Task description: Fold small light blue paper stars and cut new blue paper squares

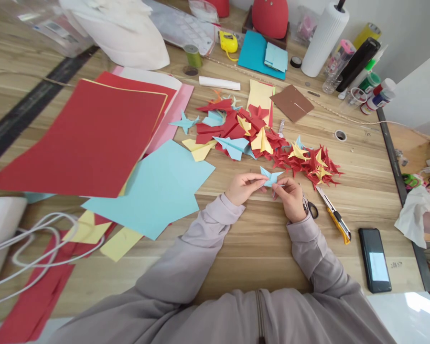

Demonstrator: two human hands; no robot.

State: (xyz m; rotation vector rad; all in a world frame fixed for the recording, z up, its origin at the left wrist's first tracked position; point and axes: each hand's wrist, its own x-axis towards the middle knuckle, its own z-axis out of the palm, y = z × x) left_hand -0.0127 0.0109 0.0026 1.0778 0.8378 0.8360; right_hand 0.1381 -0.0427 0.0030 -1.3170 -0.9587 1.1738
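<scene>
Between my two hands, just above the wooden table [236, 248], is a small light-blue folded paper piece [271, 177] with pointed tips. My left hand [246, 187] pinches its left side between thumb and fingers. On the right side, my right hand [288, 195] grips the lower edge, its fingertips closed on the paper. Right behind lies a pile of folded paper pieces [261, 141] in red, yellow and light blue. Scissors [311, 208], partly hidden by my right hand, lie beside it. A yellow utility knife [336, 217] rests further right with its blade pointing away from me.
Large red sheets [89, 134] and light-blue sheets [154, 186] cover the left. White cables [57, 239] cross the left front. A phone [375, 260] lies at the right. Behind stand a tape measure [228, 42], brown paper [292, 102], a white bottle [324, 40] and paint bottles [378, 101].
</scene>
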